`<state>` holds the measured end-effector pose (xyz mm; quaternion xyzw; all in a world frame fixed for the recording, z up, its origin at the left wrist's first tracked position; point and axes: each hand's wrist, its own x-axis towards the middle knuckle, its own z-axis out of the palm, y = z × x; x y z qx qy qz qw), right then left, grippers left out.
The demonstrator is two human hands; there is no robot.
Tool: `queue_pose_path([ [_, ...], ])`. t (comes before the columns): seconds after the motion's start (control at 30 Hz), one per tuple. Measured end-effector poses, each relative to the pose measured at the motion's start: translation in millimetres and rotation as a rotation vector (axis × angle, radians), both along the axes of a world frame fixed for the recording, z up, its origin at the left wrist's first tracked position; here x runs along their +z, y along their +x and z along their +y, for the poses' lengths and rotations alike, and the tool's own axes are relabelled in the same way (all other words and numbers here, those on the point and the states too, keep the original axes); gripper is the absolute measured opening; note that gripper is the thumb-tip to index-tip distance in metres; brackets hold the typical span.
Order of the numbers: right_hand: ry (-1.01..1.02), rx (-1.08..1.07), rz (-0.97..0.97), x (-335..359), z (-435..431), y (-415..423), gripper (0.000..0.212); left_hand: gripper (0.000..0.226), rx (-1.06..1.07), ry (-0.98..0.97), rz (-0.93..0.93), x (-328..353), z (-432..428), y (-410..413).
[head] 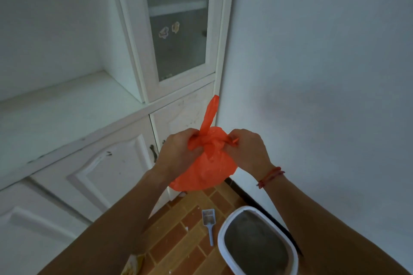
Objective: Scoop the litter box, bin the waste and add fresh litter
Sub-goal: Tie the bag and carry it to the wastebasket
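Left hand (pixel 178 152) and right hand (pixel 247 152) are up together at mid-frame, both gripping the neck of a rounded orange thin-plastic bag (pixel 205 172). Fingers (pixel 192 137) of each hand are curled tight on a twisted handle strip. The left fingers hold the long strip that sticks up and away past the knuckles; the right fingers pinch a short stub. A knot-like bunch sits between the two sets of fingers. The bag body hangs just below the fingers, bulging; the plastic is opaque, so its contents cannot be told. Well below the fingers and to their right, an oval white-rimmed plastic litter box (pixel 224 227) stands on the floor and holds a level bed of grey litter (pixel 254 245). Its far side runs close along the dark skirting of the pale wall (pixel 324 73). Directly below the fingers, just left of the box and apart from it, a pale blue slotted plastic scoop (pixel 209 222) lies flat on the orange-brown brick-pattern tiled floor (pixel 190 243), handle toward the camera. Beyond and left of the fingers is a white wooden cabinet (pixel 100 163), lower doors shut, with a glass-fronted door above. Open floor is a narrow strip between cabinet base and box. The bag hangs in free air before the cabinet's lower door, near the wall corner.
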<state>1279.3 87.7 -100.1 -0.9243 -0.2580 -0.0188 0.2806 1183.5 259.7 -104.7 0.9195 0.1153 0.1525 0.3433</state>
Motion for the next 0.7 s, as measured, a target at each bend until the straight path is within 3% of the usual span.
queue_pose_path([
  [0.33, -0.011, -0.007, -0.052, 40, -11, -3, 0.027, 0.034, -0.026, 0.065, -0.034, 38, -9, -3],
  [0.7, -0.017, -0.104, -0.111, 66, -98, 22, 0.025, 0.038, -0.147, 0.081, -0.047, 62, -88, 38],
])
